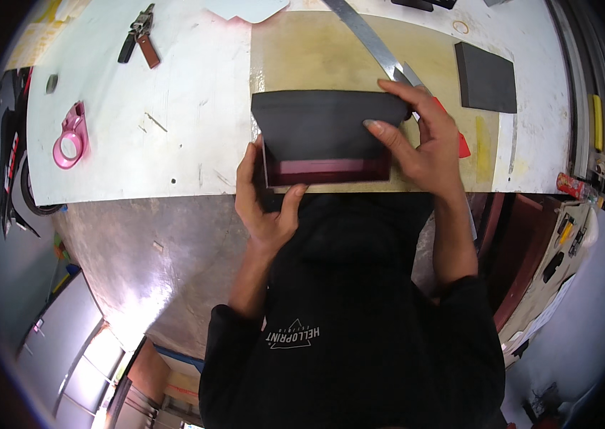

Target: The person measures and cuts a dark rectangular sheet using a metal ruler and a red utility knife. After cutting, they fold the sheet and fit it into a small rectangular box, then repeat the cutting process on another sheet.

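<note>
A box (324,174) with a dark red inside lies near the table's front edge, its open side toward me. A black sheet or flap (324,118) extends over its far part. My left hand (268,207) grips the box's near left corner, thumb on the front edge and fingers along the left side. My right hand (424,136) pinches the right end of the black flap between thumb and fingers. Partly hidden behind that hand is a flat red piece (464,145). A steel ruler (363,36) runs from the far edge toward the right fingers.
A tan mat (302,53) covers the middle of the white table (195,107). Far right stands a black block or panel (486,77). On the left are a pink tape dispenser (72,137) and keys with a brown strap (142,39). Long rails (592,79) line the right edge.
</note>
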